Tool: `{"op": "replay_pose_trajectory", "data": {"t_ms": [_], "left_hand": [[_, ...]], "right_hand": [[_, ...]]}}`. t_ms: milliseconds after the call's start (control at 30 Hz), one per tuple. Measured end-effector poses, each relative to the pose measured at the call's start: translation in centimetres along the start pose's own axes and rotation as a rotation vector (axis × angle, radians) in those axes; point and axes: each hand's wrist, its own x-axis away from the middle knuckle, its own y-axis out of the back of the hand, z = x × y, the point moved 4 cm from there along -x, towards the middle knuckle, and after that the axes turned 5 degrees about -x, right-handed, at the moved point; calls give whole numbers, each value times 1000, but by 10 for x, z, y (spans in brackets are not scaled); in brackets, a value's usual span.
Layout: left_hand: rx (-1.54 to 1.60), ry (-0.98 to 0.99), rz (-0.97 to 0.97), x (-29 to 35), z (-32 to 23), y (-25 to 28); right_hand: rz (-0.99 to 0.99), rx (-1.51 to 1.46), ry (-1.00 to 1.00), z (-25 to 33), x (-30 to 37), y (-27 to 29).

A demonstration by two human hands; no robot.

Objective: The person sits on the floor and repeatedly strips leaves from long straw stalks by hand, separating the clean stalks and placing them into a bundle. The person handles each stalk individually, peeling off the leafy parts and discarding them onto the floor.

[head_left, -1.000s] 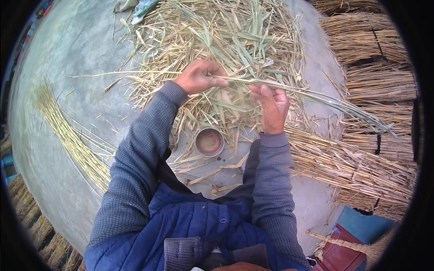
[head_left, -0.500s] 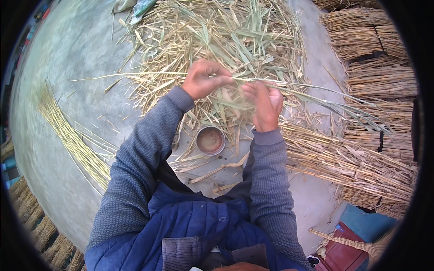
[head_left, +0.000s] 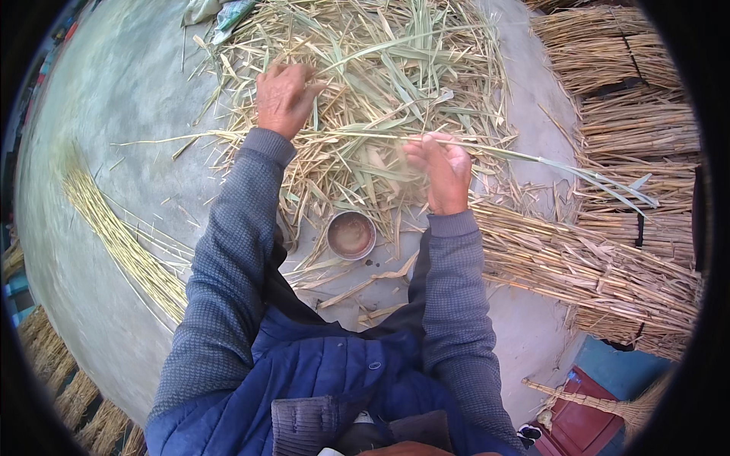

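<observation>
My right hand [head_left: 442,171] pinches a long, thin reed stalk [head_left: 350,135]. The stalk lies nearly level across the pile, its pale thin end out to the left and green leaves [head_left: 582,173] trailing off its right end. My left hand [head_left: 283,100] is off the stalk, over the left part of a heap of dry and green leaf strips [head_left: 456,76]. Its thumb and forefinger look apart, but the fingertips are blurred. A long green leaf [head_left: 380,48] runs from near those fingertips toward the upper right; whether they touch it is unclear.
A small round bowl [head_left: 351,235] stands between my forearms. Cleaned thin stalks [head_left: 125,239] lie in a bundle at left. A thick bundle of dry reeds [head_left: 585,262] is beside my right forearm, with tied bundles [head_left: 635,133] beyond. Dark red flat object [head_left: 582,414] at lower right.
My left hand has let go of the stalk and moved up and left over the heap. The right hand keeps its hold almost in place; fewer leaves trail from the stalk's right end.
</observation>
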Motion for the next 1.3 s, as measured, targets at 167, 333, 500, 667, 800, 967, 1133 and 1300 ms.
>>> {"op": "replay_pose_trajectory", "data": {"t_ms": [167, 333, 500, 667, 800, 967, 1133, 1300], "left_hand": [[595, -444, 193, 22, -54, -32], [614, -343, 373, 16, -41, -36], [466, -227, 473, 12, -8, -31], [704, -290, 500, 22, -43, -39], [826, -244, 379, 29, -70, -44], [1015, -60, 405, 27, -64, -47], [1297, 97, 353, 12, -43, -24], [495, 127, 115, -9, 10, -5]], "right_hand": [[116, 72, -2, -12, -2, -21], [22, 55, 8, -3, 0, -10], [-40, -53, 104, 13, 4, 1], [-120, -42, 40, 5, 5, 6], [-44, -30, 7, 0, 4, -1], [-34, 6, 8, -4, 2, -5], [-78, 2, 13, -11, 7, 1], [-62, -32, 22, -12, 8, 4]]}}
